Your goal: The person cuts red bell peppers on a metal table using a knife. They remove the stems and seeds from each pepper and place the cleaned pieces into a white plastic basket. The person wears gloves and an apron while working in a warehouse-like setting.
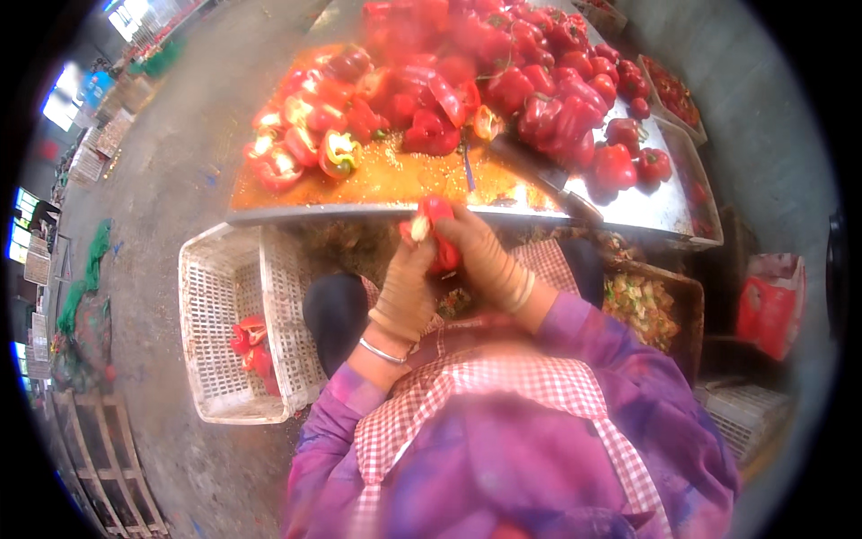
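Note:
Both hands, in thin tan gloves, are closed around one red bell pepper just off the table's front edge. My left hand grips its lower left side, by a pale core. My right hand holds it from the right, thumb on top. Beyond them, a knife with a dark blade lies across an orange cutting board, its handle at the board's right. Opened peppers lie on the board's left, one of them red and green. Whole red peppers are heaped behind and to the right.
At the left stands a white plastic crate with a few red pepper pieces inside. At the right are a bin of pale green and orange scraps and a red and white bag. The metal table edge runs before me.

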The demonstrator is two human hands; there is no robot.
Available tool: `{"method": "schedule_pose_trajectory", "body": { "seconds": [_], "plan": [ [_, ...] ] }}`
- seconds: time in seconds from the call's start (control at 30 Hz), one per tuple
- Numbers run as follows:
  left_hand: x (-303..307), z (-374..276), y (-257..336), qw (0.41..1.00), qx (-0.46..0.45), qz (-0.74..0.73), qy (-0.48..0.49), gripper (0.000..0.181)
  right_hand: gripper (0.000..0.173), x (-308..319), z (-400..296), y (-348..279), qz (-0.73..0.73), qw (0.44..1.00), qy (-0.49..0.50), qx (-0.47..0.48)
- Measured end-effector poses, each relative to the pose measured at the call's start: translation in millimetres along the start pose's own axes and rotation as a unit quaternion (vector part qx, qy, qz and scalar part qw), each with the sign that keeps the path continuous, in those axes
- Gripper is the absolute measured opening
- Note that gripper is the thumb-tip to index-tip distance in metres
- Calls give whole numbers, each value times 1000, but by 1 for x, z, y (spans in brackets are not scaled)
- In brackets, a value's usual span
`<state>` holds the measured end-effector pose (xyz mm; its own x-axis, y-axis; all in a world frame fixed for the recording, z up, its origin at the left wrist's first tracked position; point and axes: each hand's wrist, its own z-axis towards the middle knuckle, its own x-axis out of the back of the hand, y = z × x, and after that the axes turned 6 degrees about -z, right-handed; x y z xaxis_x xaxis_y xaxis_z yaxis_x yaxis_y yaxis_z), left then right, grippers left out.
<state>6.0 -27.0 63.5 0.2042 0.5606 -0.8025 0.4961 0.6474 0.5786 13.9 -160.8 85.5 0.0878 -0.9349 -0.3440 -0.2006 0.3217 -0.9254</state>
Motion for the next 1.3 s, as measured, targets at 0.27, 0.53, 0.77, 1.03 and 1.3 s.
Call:
{"method": "schedule_pose_trajectory", "body": {
  "seconds": [0.27, 0.53, 0.77, 1.03, 1.3],
  "plan": [
    [-7, -16, 4, 968, -57, 205, 133, 35, 53, 14, -31, -16, -727, 597, 42, 336],
    [46, -25, -29, 883, -58, 446, 133, 32, 38, 6, -50, -8, -777, 571, -102, 245],
    [55, -25, -15, 498, -314, 805, -70, 20, 10, 66, -42, 10, -538, 659, -73, 521],
    [34, -43, 33, 870, -176, 410, 211, 26, 34, 192, -176, -55, -752, 575, 311, -88],
    [42, -8, 1, 746, -247, 608, 115, 25, 32, 18, -32, -14, -729, 625, 24, 278]
  ]
}}
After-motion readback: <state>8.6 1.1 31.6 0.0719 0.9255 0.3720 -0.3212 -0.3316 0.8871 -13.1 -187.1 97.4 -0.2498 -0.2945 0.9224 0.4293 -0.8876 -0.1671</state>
